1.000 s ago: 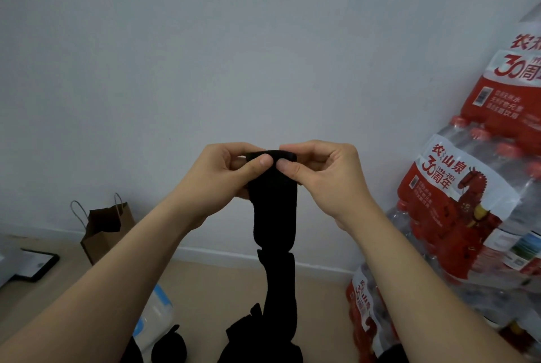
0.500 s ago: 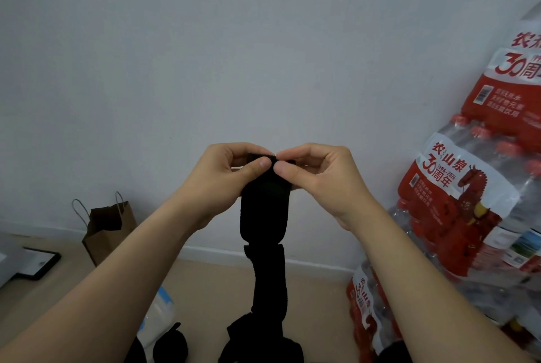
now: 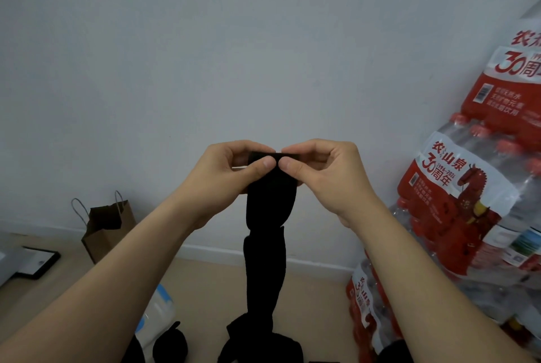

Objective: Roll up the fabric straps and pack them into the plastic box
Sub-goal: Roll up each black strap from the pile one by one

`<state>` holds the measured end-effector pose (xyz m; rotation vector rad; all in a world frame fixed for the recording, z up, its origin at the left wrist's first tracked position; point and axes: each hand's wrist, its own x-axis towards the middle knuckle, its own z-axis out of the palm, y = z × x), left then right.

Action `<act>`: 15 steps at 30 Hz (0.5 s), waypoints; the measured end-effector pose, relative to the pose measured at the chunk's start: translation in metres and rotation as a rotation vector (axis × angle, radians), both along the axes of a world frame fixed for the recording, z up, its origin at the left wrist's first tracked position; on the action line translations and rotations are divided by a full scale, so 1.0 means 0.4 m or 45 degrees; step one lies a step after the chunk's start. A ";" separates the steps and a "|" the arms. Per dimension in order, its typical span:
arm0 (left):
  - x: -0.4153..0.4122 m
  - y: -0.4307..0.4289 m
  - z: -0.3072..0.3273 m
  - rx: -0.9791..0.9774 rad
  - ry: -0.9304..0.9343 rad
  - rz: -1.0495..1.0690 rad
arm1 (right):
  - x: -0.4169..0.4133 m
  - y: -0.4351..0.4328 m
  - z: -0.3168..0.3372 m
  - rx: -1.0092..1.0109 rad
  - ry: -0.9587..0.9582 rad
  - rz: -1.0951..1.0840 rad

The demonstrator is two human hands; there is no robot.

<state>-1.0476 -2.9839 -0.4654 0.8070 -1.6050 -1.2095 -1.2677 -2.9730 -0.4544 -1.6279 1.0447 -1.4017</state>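
Item: black fabric strap [image 3: 270, 207], top end pinched in the grip of my left hand [image 3: 231, 178] and right hand [image 3: 325, 178]. Handling: roll tight, edges square, untwist hanging tail.

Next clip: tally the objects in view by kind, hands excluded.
Black fabric strap, held up: 1
Dark rolled bundle: 1
Plastic box: 1
Brown paper bag: 1
Red-labelled water bottle packs: 3
Black-framed flat board: 1
Total: 8
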 end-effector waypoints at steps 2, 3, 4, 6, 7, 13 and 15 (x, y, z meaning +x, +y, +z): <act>-0.004 0.004 -0.001 0.050 -0.038 -0.034 | -0.001 -0.001 0.000 -0.004 -0.001 -0.015; -0.006 0.005 -0.002 0.050 -0.066 -0.022 | -0.001 0.000 0.000 0.012 -0.009 0.006; -0.006 0.005 -0.003 0.032 -0.085 0.009 | -0.002 0.001 0.000 0.036 -0.029 0.037; -0.003 0.004 -0.003 -0.017 -0.082 0.063 | -0.002 0.002 -0.001 0.080 -0.040 0.064; -0.001 0.004 -0.002 -0.034 -0.072 0.071 | -0.002 0.002 -0.001 0.087 -0.010 0.044; -0.013 0.007 -0.002 -0.019 -0.091 0.041 | -0.004 0.000 -0.002 0.002 0.019 -0.007; -0.015 0.003 -0.008 -0.098 -0.142 0.099 | -0.001 0.002 -0.003 0.043 0.021 0.022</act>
